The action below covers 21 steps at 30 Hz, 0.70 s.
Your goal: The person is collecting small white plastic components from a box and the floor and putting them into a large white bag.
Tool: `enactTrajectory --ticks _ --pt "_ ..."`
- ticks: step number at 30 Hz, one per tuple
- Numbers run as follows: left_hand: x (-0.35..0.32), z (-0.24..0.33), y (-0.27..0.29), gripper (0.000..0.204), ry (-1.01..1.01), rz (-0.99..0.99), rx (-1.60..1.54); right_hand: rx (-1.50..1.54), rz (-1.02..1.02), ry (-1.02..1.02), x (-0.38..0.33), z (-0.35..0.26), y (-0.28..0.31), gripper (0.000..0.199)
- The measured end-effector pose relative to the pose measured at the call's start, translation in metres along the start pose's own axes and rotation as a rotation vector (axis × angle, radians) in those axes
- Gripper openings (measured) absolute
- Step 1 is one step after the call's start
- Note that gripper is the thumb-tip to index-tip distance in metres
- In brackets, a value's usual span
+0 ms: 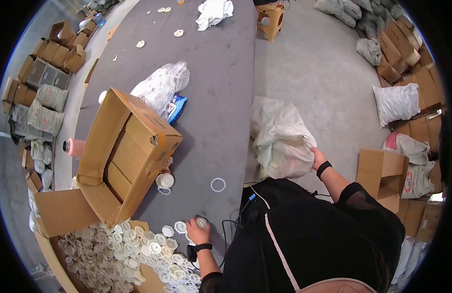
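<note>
My right hand (319,159) is closed on the edge of a large whitish plastic bag (284,141), which hangs beside the table's right edge. Something pale green and pink shows faintly through the bag's lower part. My left hand (199,233) rests at the near end of the table, its fingers bent round a clear round plastic lid (201,222). Just left of those fingers lies a white round lid (180,227). A big heap of similar round plastic pieces (133,244) spreads further left, partly inside an open carton. A white ring (218,184) lies alone beyond my left hand.
An open cardboard box (123,156) lies tipped on the grey table (211,97). Behind it are a clear plastic bag (165,85), a blue packet (176,108) and a pink bottle (75,147). Cartons and sacks line both walls. A dark cable (224,234) runs near my left hand.
</note>
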<state>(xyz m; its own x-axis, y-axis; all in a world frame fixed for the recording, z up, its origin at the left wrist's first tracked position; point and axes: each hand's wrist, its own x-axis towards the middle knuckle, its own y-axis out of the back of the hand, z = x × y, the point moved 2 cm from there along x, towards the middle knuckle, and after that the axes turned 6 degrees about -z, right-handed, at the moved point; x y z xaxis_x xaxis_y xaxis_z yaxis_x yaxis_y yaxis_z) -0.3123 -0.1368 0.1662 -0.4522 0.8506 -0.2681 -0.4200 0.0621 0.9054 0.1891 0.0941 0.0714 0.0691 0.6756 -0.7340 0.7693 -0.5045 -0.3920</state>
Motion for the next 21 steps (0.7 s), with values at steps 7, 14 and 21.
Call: enactTrajectory --ticks 7,14,21 --pt "0.012 0.012 0.011 0.051 0.187 -0.019 -1.55 0.014 -0.005 -0.02 -0.001 -0.006 -0.003 0.035" --pt "0.055 0.081 0.025 0.063 -0.166 -0.393 -1.97 -0.004 -0.027 0.03 -0.012 -0.014 -0.007 0.032" --pt "0.098 0.145 0.016 0.061 -0.277 -0.668 -1.918 -0.174 0.067 0.161 -0.029 -0.025 -0.008 0.028"
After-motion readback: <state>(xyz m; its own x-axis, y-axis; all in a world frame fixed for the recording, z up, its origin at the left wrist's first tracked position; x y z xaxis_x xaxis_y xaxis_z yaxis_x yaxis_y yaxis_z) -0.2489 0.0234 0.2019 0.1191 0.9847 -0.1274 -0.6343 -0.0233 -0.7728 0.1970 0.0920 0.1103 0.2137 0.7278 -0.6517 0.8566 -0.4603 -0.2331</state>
